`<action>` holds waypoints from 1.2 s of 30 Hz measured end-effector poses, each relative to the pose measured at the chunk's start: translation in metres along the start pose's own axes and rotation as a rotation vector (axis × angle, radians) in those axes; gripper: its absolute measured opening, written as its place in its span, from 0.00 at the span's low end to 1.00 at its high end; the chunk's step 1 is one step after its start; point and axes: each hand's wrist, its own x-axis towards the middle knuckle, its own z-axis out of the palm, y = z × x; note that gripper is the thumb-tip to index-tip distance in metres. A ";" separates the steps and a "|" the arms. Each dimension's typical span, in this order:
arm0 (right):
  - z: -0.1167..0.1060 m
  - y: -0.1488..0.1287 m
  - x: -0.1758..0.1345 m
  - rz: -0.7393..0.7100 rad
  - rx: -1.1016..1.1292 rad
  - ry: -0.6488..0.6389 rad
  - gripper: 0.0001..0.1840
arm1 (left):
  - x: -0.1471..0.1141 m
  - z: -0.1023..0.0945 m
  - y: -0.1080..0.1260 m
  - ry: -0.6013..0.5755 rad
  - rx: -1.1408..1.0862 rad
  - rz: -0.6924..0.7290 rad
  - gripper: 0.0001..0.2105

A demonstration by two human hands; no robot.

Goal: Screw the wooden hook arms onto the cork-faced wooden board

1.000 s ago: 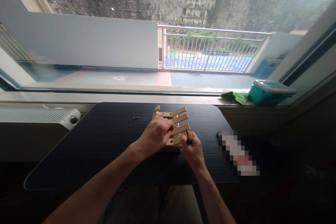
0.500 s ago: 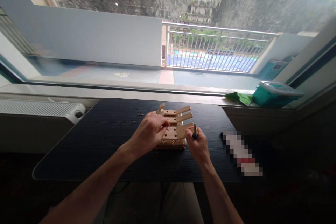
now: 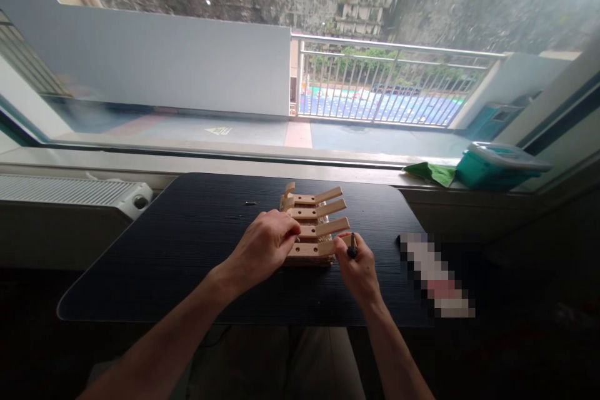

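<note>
Several pale wooden strips [image 3: 307,213] with drilled holes and upturned ends lie side by side on a brown, plastic-wrapped block [image 3: 310,262]. My left hand [image 3: 269,239] is closed, its fingertips pinched over the left part of the strips. A small screw seems to be in the pinch, mostly hidden. With thumb and fingers, my right hand [image 3: 357,269] grips the raised right end of the nearest strip [image 3: 307,250]. A dark, screwdriver-like tool [image 3: 352,247] is also tucked in that hand, its shaft pointing up.
On the black table [image 3: 154,250] a loose screw [image 3: 250,203] lies to the left of the block. A blurred-out flat item [image 3: 434,275] is at the table's right edge. A teal box [image 3: 499,165] and green cloth [image 3: 431,172] rest on the sill; a radiator [image 3: 70,192] stands left.
The nearest strip has come toward me, away from the strip behind it, with my right hand lowering along with it. My left fingertips have shifted slightly down.
</note>
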 end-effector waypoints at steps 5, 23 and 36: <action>0.002 0.006 -0.003 -0.004 -0.080 0.038 0.13 | -0.003 0.006 -0.004 0.000 -0.005 -0.003 0.05; 0.003 0.022 -0.002 -0.021 -0.087 0.071 0.09 | 0.016 0.040 0.029 -0.184 0.197 0.121 0.10; 0.002 0.020 -0.002 -0.021 -0.095 0.084 0.10 | 0.018 0.043 0.027 -0.168 0.210 0.155 0.11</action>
